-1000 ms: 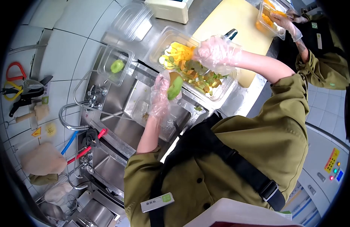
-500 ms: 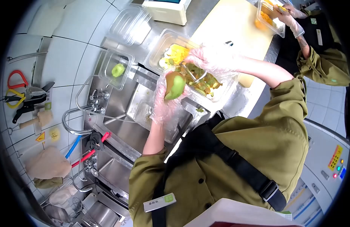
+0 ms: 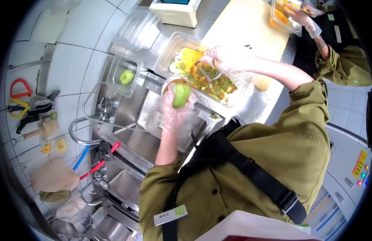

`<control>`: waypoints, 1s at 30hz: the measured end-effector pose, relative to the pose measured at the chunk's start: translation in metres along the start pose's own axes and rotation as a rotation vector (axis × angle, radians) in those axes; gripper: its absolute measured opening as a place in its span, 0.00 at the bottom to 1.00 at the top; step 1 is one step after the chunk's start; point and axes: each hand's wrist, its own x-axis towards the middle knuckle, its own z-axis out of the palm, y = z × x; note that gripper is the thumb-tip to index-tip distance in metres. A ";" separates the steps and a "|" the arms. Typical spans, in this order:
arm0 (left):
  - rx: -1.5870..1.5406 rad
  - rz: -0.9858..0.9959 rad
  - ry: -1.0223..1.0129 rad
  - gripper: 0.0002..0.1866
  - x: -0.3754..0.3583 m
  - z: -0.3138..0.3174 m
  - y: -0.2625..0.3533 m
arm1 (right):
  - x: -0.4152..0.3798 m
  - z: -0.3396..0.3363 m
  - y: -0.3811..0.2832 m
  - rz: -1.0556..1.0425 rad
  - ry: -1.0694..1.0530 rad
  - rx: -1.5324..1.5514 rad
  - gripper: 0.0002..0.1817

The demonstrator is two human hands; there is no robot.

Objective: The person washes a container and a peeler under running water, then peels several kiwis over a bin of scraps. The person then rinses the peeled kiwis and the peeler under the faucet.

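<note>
My left hand (image 3: 174, 110), in a clear plastic glove, is wrapped round a partly peeled green fruit (image 3: 181, 95) with brown skin left on its upper side. My right hand (image 3: 222, 60), also gloved, grips a peeler (image 3: 212, 73) up and to the right of the fruit, apart from it. Beneath the peeler, a clear tub (image 3: 165, 60) holds yellow pieces (image 3: 190, 58) and green and brown peelings (image 3: 218, 86). Another clear container (image 3: 113, 80), left of my hands, has a peeled green fruit (image 3: 126, 77) in it.
Below my left hand are metal sinks (image 3: 133, 140) with a tap (image 3: 83, 140). Stacked clear containers (image 3: 133, 28) and a scale (image 3: 176, 12) stand behind. A co-worker's gloved hands (image 3: 300, 16) work over an orange-filled tub (image 3: 280, 26) beside the cutting board (image 3: 250, 24).
The fruit has turned in my left hand and shows more bare green flesh. My right hand and the peeler have moved slightly away from it. The view has shifted a little.
</note>
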 end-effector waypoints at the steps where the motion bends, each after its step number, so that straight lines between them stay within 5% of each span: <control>1: -0.004 -0.010 -0.020 0.24 0.001 0.001 -0.002 | 0.004 0.007 0.018 -0.201 0.062 -0.009 0.11; 2: -0.011 -0.020 -0.036 0.24 0.000 0.002 -0.005 | 0.008 0.014 0.036 -0.400 0.127 -0.031 0.11; 4: 0.023 -0.050 -0.072 0.25 0.002 0.001 -0.005 | -0.002 -0.011 -0.025 -0.219 -0.167 0.210 0.10; 7: 0.086 -0.080 -0.119 0.28 0.004 0.004 -0.002 | -0.007 -0.011 -0.045 -0.194 -0.217 0.278 0.09; 17: 0.213 -0.138 -0.228 0.31 0.005 0.012 -0.003 | -0.015 -0.012 -0.067 -0.097 -0.266 -0.147 0.15; 30: 0.164 -0.225 -0.305 0.29 0.009 0.010 -0.004 | -0.008 0.012 -0.032 -0.245 -0.129 0.049 0.07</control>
